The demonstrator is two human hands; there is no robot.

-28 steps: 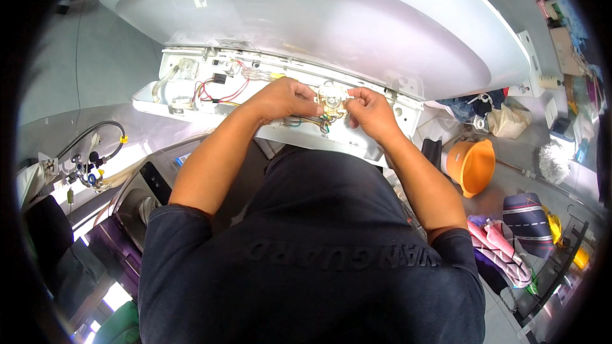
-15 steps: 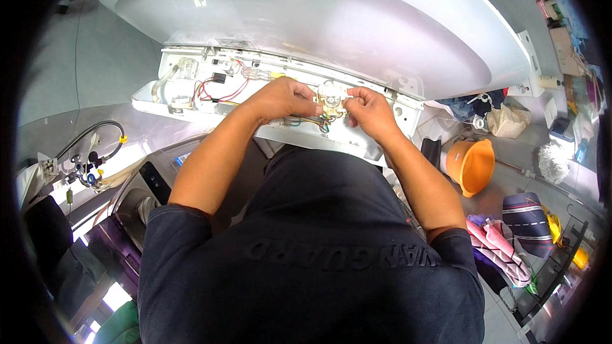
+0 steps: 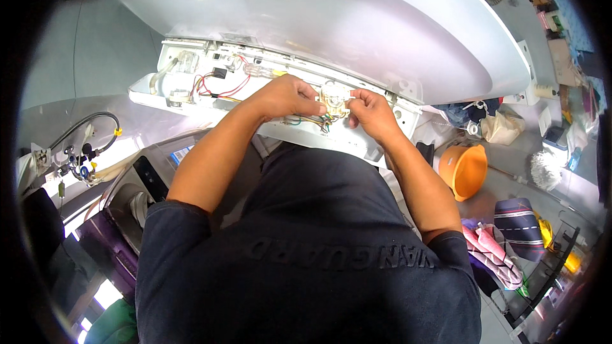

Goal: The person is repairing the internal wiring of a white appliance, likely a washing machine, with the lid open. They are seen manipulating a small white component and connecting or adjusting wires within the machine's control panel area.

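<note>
Timer switch upright between left hand, right hand

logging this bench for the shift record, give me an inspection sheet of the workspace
surface: open white control panel housing, under a large white appliance lid
job's things: small round pale part with coloured wires
clutter: orange bucket, folded cloths, white brush
grippers: left hand and right hand both pinch the part
cables: red wires in the housing; grey hose far left
surroundings: grey floor
</note>
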